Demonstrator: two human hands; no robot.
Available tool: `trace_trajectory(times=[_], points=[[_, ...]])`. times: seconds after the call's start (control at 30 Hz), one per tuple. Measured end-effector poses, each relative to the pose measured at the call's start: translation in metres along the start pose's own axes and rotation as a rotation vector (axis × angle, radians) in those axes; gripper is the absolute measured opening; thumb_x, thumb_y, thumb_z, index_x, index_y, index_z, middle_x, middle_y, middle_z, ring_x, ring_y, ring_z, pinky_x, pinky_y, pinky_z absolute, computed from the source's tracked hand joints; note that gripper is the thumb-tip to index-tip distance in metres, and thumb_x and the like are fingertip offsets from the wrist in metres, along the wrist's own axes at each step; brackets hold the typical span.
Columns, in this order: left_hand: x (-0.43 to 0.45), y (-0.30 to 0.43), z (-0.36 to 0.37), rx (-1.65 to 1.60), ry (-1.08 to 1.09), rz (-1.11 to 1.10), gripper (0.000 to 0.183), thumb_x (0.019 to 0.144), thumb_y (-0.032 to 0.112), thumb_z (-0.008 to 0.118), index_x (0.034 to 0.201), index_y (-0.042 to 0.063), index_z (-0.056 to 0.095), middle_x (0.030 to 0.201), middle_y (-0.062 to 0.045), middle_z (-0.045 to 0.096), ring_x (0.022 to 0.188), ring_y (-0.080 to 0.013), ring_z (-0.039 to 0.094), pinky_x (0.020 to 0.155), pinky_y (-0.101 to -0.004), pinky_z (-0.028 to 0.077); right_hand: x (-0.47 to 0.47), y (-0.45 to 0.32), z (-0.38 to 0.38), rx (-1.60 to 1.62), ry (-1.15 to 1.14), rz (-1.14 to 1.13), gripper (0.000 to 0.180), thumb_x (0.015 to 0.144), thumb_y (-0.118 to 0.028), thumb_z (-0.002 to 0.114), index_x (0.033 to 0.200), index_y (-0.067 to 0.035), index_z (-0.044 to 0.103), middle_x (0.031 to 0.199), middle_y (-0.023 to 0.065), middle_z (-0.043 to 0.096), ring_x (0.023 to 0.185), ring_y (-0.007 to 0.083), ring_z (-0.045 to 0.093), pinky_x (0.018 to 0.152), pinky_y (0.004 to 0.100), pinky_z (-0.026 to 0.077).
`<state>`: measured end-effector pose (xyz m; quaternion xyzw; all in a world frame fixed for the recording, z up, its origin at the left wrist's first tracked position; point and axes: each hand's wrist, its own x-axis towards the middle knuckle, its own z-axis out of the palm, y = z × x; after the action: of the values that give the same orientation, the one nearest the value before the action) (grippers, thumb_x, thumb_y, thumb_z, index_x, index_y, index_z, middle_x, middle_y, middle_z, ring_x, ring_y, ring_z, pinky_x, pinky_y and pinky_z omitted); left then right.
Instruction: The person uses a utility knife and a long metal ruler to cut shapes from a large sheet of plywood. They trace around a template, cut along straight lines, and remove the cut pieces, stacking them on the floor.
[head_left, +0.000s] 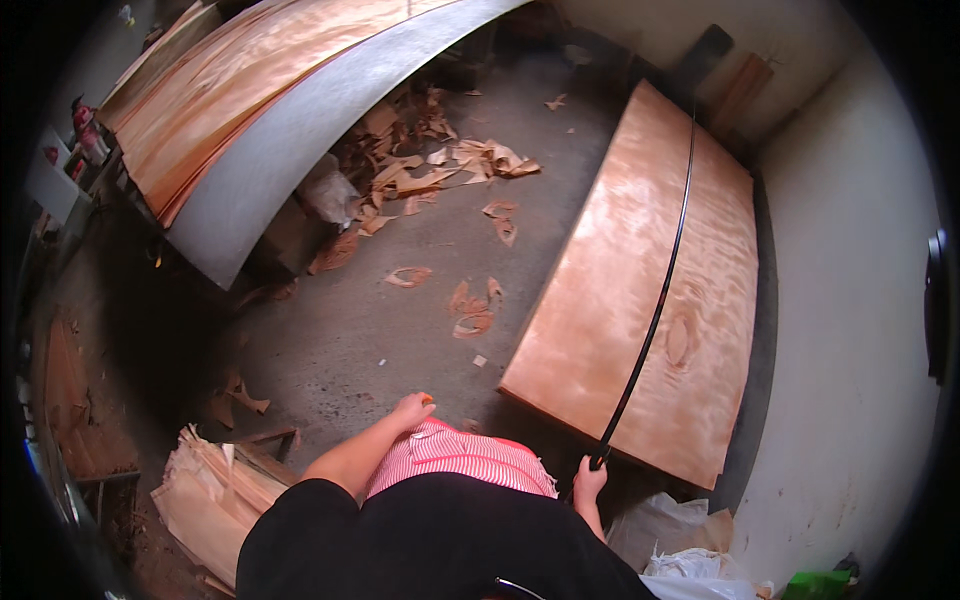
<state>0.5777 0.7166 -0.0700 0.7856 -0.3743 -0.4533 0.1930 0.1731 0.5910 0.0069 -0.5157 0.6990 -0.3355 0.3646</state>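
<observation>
My right hand (590, 478) grips the near end of a long, thin black pole (663, 289). The pole stretches away over a stack of wood veneer sheets (585, 300), whose pale, wavy-grained top has an oval knot or patch. Near its far end is a dark flat shape (709, 52); whether the two are joined, I cannot tell. Closed around a small orange object (427, 400), my left hand (411, 412) is in front of a red-and-white striped apron (457, 457). Only the object's tip shows between the fingers.
Torn veneer scraps (465, 165) litter the concrete floor (360, 322). More veneer sheets (262, 82) lie at upper left above a grey sheet (300, 142). A veneer bundle (210, 502) stands at lower left. A white wall (817, 300) runs along the right, with plastic bags (690, 562) below.
</observation>
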Motion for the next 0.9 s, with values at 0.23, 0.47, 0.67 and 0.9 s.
trace_trajectory(times=[0.23,0.47,0.67,0.9], points=[[0.004,-0.067,-0.152,-0.187,0.231,-0.091,0.038,0.076,0.032,0.054,0.103,0.006,0.055,0.099,-0.016,0.058,0.094,-0.028,0.055,0.081,-0.0367,0.043,0.021,-0.164,0.167,0.157,-0.273,-0.005,0.014,0.077,-0.014,0.055,0.069,-0.008,0.045,0.048,-0.0021,0.041,0.035,0.0084,0.04,0.033,0.022,0.033],[0.018,-0.145,-0.222,-0.407,0.384,-0.32,0.032,0.078,0.028,0.055,0.101,0.006,0.057,0.093,-0.012,0.06,0.087,-0.0209,0.058,0.076,-0.0299,0.044,0.047,-0.245,0.319,0.154,-0.493,-0.068,0.015,0.078,-0.016,0.058,0.07,-0.009,0.047,0.049,-0.0032,0.041,0.037,0.0076,0.041,0.034,0.0216,0.033],[0.063,-0.176,-0.276,-0.571,0.45,-0.356,0.032,0.079,0.028,0.055,0.101,0.005,0.057,0.092,-0.01,0.062,0.085,-0.018,0.058,0.075,-0.0287,0.044,0.069,-0.316,0.476,0.113,-0.63,-0.158,0.017,0.08,-0.014,0.056,0.067,-0.008,0.047,0.047,-0.0027,0.041,0.034,0.008,0.038,0.032,0.0225,0.031],[0.088,-0.165,-0.378,-0.62,0.632,-0.288,0.029,0.08,0.026,0.054,0.103,0.009,0.057,0.085,-0.009,0.063,0.077,-0.0165,0.059,0.069,-0.0286,0.045,0.065,-0.397,0.637,0.052,-0.848,-0.098,0.021,0.079,-0.018,0.06,0.07,-0.009,0.043,0.048,-0.0028,0.041,0.035,0.0079,0.039,0.033,0.0232,0.032]])
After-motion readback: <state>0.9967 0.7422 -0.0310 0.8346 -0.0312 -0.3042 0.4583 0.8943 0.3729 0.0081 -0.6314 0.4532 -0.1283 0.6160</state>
